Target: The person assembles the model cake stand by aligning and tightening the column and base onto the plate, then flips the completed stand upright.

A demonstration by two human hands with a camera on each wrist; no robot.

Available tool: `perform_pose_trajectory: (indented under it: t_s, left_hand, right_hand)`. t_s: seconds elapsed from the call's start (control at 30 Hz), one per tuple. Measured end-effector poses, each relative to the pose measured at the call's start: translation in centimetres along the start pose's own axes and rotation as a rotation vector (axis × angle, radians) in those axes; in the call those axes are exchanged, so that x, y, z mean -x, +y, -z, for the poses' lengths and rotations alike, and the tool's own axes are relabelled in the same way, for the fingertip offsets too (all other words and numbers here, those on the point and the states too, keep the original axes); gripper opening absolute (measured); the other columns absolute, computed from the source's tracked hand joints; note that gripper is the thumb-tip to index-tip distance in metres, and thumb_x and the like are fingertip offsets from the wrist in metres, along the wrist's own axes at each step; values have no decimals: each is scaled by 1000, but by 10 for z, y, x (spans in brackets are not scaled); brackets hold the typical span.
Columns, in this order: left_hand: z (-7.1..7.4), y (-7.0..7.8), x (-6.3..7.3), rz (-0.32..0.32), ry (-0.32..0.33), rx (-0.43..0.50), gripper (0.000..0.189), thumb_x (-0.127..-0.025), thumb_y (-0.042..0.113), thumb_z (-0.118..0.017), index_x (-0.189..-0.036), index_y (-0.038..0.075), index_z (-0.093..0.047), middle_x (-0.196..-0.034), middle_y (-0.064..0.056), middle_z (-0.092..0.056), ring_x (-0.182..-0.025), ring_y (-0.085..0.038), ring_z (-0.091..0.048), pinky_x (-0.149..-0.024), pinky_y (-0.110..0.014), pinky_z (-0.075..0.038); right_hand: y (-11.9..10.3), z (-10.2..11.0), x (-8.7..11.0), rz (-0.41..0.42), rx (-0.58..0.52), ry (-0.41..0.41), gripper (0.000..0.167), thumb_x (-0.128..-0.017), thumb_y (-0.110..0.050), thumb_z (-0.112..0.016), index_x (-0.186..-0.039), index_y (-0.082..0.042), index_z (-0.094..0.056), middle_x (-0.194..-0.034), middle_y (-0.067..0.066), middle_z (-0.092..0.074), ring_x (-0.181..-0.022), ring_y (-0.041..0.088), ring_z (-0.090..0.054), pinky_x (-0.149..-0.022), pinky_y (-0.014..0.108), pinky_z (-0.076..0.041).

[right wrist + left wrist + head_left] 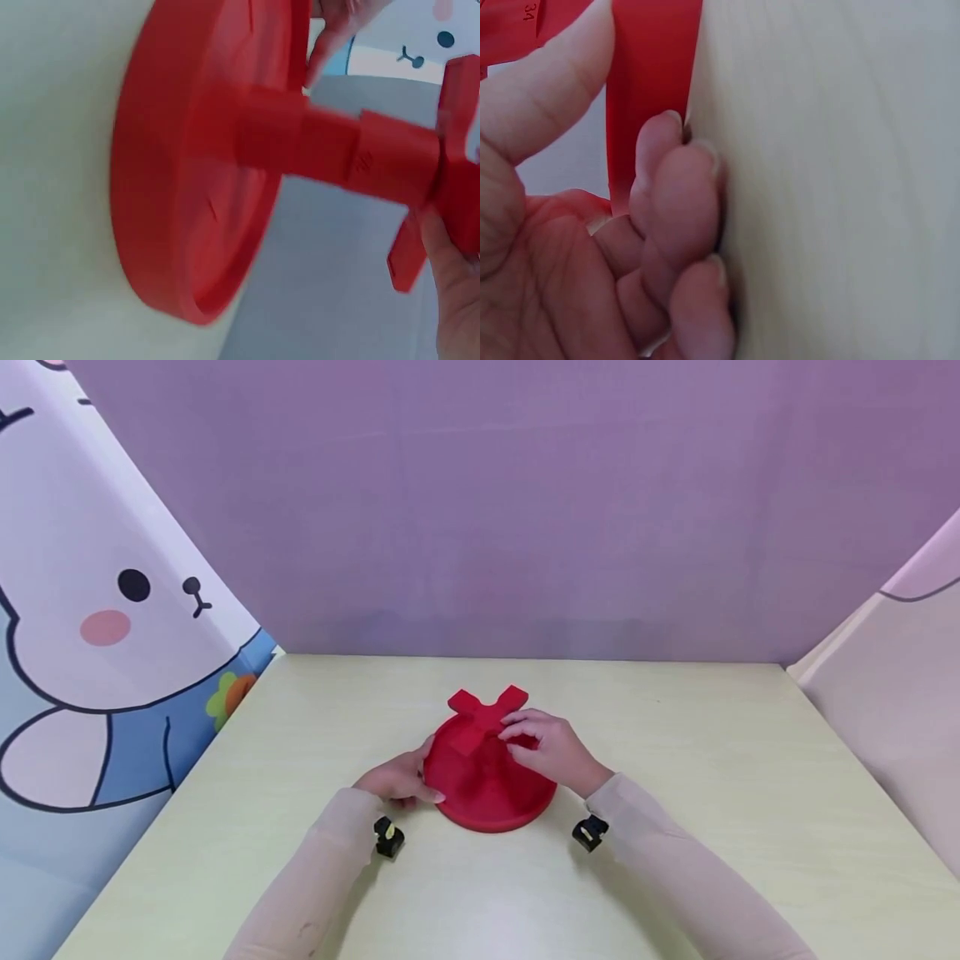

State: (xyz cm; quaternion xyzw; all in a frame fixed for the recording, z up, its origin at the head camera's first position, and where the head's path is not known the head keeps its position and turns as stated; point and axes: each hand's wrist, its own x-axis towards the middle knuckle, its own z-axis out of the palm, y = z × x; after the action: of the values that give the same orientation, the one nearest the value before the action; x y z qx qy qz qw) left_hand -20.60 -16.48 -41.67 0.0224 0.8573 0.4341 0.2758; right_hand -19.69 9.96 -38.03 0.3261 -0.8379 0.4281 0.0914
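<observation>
A red round base (495, 814) with a raised rim lies flat on the table. From its middle rises a red post (322, 146) of stacked sections, seen sideways in the right wrist view. On top of the post sits a red cross-shaped piece (486, 717) with flat arms. My left hand (397, 778) grips the left edge of the base; its thumb (562, 75) lies against the rim and its other fingers curl at the outer side. My right hand (553, 752) pinches the cross-shaped piece from the right, partly hiding one arm.
The pale wooden table (712, 760) extends around the red assembly. A purple backdrop (525, 510) rises behind the table, and printed panels with a cartoon animal (112, 560) stand at its sides. Each wrist wears a small black mount.
</observation>
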Motion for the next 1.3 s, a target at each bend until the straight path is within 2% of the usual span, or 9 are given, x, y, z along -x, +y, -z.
perform_pose_trajectory:
  t_s: [0.23, 0.4, 0.47, 0.57, 0.67, 0.83, 1.03, 1.17, 1.3]
  left_hand:
    - [1, -1, -1, -8, -9, 22, 104, -74, 16, -81, -155, 24, -16, -111, -10, -53, -50, -20, -43, -48, -26, -37]
    - [0, -1, 0, -6, -7, 9, 104, -75, 16, -81, -155, 24, -15, -108, -9, -54, -51, -20, -44, -48, -26, -37]
    - [0, -1, 0, -6, -6, 5, 104, -76, 16, -80, -155, 24, -14, -106, -9, -54, -51, -21, -44, -48, -27, -37]
    - [-1, -1, 0, -1, 0, 5, 104, -76, 16, -80, -155, 25, -14, -105, -9, -54, -51, -21, -44, -48, -27, -38]
    - [-1, 0, -1, 0, 5, 8, 105, -75, 16, -81, -155, 26, -14, -108, -9, -54, -52, -21, -45, -49, -27, -38]
    - [-1, 0, -1, 3, 9, 7, 105, -74, 15, -81, -155, 26, -14, -108, -10, -53, -53, -21, -46, -49, -27, -39]
    - [-1, 1, 0, 20, 24, -14, 105, -75, 15, -81, -155, 24, -14, -108, -10, -52, -56, -22, -48, -50, -27, -41]
    - [-1, 0, -1, 22, 25, -13, 105, -75, 15, -81, -155, 24, -13, -110, -10, -52, -56, -22, -48, -50, -28, -41]
    - [-2, -1, -2, 24, 24, -5, 107, -74, 16, -82, -155, 24, -13, -114, -10, -50, -57, -22, -49, -51, -28, -42]
  right_hand:
    - [-1, 24, -12, -65, -52, 17, 25, -88, 6, -62, -111, 2, -69, -116, 16, -62, -107, 32, -58, -81, 41, -54]
    - [-3, 31, -24, -52, 85, -97, 32, -84, 8, -65, -114, -1, -68, -122, 18, -59, -114, 34, -54, -81, 42, -54]
    - [-4, 31, -28, -46, 158, -153, 36, -82, 5, -69, -117, -3, -68, -125, 18, -57, -120, 36, -50, -91, 46, -49]
    - [-5, 29, -33, -35, 249, -220, 43, -80, -1, -73, -123, -5, -65, -129, 19, -55, -126, 38, -43, -103, 55, -34]
    - [-6, 26, -35, -27, 314, -253, 46, -80, -6, -76, -125, -7, -65, -130, 18, -55, -127, 37, -44, -107, 61, -24]
    - [-8, 23, -36, -11, 377, -266, 47, -78, -10, -79, -123, -9, -66, -125, 15, -58, -118, 33, -51, -103, 59, -32]
    - [-8, 21, -36, 23, 409, -258, 48, -77, -11, -81, -122, -9, -67, -122, 14, -60, -114, 31, -53, -95, 48, -45]
    - [-7, 19, -36, 14, 401, -274, 46, -77, -10, -80, -122, -9, -67, -119, 13, -61, -111, 31, -55, -85, 42, -52]
    - [-8, 18, -34, -15, 392, -290, 43, -79, -9, -78, -121, -9, -67, -117, 12, -62, -109, 30, -56, -82, 39, -54]
